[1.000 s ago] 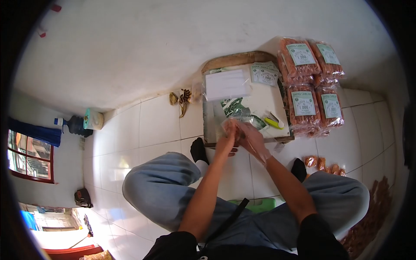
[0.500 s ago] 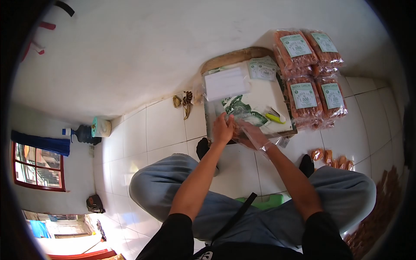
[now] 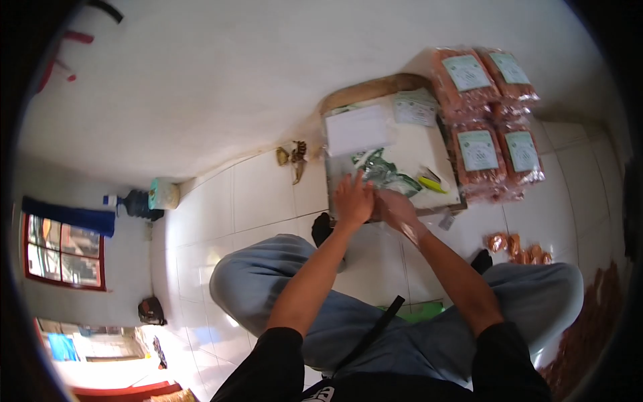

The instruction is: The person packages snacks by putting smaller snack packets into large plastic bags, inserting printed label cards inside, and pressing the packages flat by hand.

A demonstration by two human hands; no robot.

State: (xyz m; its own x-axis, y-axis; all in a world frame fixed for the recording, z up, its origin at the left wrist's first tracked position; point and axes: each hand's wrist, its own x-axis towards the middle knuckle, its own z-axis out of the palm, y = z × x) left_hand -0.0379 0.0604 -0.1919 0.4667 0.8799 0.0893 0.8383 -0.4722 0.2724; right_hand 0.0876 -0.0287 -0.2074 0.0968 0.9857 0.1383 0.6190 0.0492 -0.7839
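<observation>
At the near edge of a low table (image 3: 439, 144), my left hand (image 3: 353, 201) lies with its fingers stretched out, close beside my right hand. Clear plastic (image 3: 410, 232) covers my right hand (image 3: 396, 209) and its wrist, like a bag or loose glove; its fingertips are blurred. Just beyond both hands, a clear packet with green print (image 3: 382, 171) lies on the tabletop. A yellow-green stapler (image 3: 432, 182) rests to its right. Farther back are a stack of white sheets in plastic (image 3: 356, 129) and some printed green labels (image 3: 415, 109).
Labelled bags of orange-brown food (image 3: 479, 151) are stacked right of the table. Small orange packets (image 3: 516, 248) lie on the tiled floor (image 3: 264, 194). Dark dried pieces (image 3: 298, 161) sit left of the table. A green object (image 3: 425, 310) is under my legs.
My left hand's fingers have straightened and lie flatter. My right hand has drawn closer beside it, still under the clear plastic. The whole view has shifted slightly.
</observation>
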